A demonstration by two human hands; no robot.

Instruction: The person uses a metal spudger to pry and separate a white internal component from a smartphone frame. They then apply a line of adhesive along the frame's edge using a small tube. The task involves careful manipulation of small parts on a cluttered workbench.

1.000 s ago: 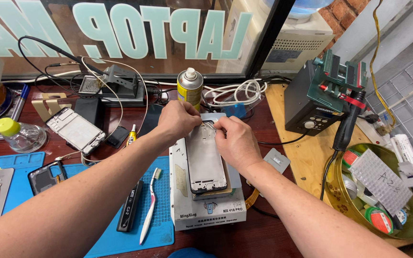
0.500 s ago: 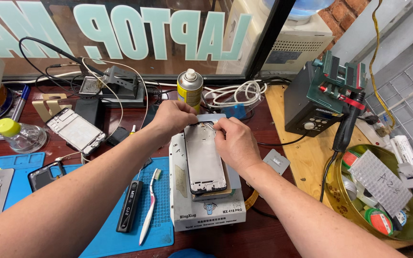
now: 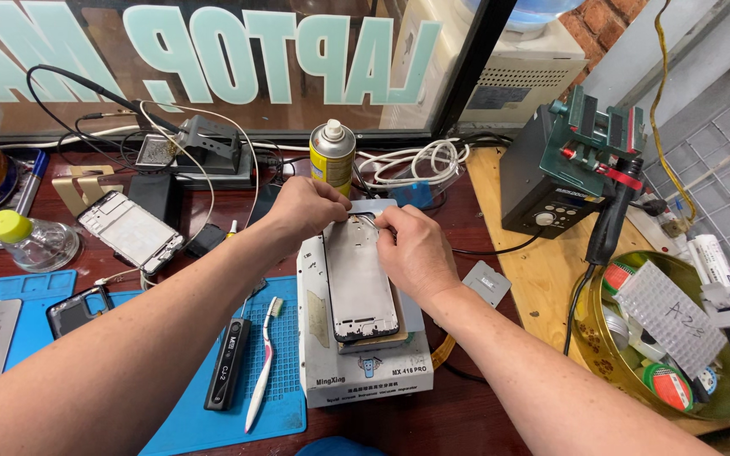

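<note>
Left hand point(image 3: 304, 209) and right hand point(image 3: 411, 249) both pinch, fingers closed, the top end of the phone frame point(image 3: 360, 279), which lies flat on the white heating plate point(image 3: 363, 371) at desk centre.

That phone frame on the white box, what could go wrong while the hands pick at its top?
The phone frame looks thin, so both hands, left hand and right hand, pinching its top edge might bend it. It lies loose on the white box and could slide. The spray can stands right behind the hands, so a bump might tip it.
</note>
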